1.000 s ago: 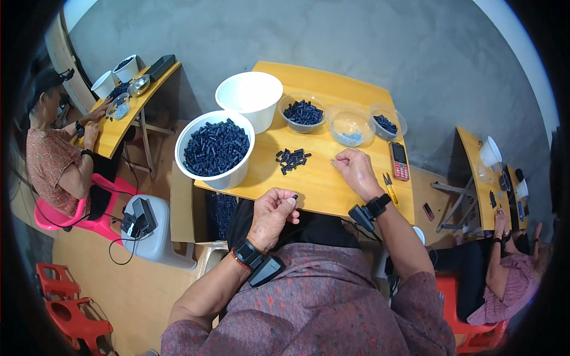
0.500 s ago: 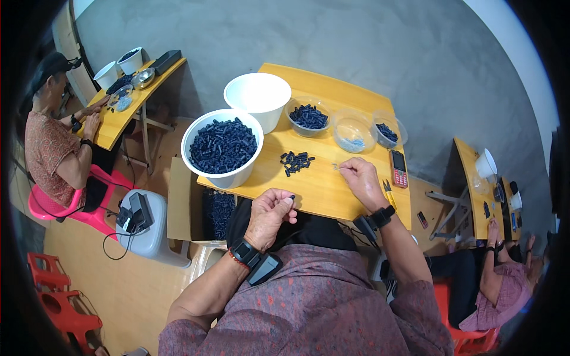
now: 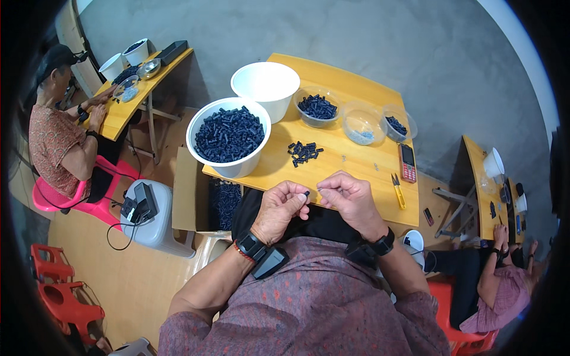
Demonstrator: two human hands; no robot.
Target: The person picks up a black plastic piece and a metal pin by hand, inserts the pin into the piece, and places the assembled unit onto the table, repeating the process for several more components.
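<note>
My left hand is closed in a pinch near the table's front edge, gripping a small black tube-like piece between thumb and forefinger. Just to its right, my right hand is also pinched, its fingertips pointing at that piece with a small gap between. Whatever the right fingertips hold is too small to make out. Beyond both hands, a loose pile of similar black pieces lies on the yellow table. A few tiny pale bits rest to the right of the pile.
A white bucket heaped with black pieces stands at left, another white bucket behind it. Clear tubs line the back. A red phone and yellow-handled snips lie at right. Co-workers sit at side tables.
My right hand has moved left and nearer to me, from the tiny pale bits on the table to beside my left hand. The left hand still pinches the black piece.
</note>
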